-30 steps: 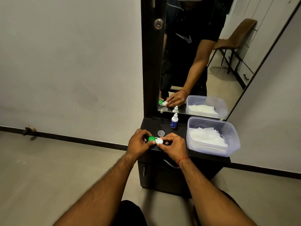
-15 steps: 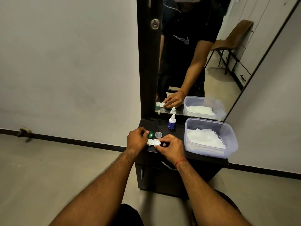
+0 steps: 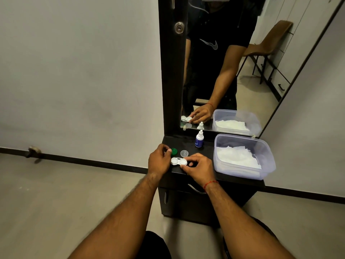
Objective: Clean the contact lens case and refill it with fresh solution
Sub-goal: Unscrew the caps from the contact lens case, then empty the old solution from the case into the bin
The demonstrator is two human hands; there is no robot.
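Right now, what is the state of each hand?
Left hand: at the green cap, grip cannot be told.
Right hand: pinches the contact lens case.

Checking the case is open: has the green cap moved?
Yes. The green cap came off the lens case, farther back, now left of the clear cap.

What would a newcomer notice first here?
Both hands meet at the dresser's front edge: the right hand pinches the white lens case, the left hand is at a green cap. Behind stand a solution bottle and, rightward, a clear tub of tissues, doubled in the mirror.
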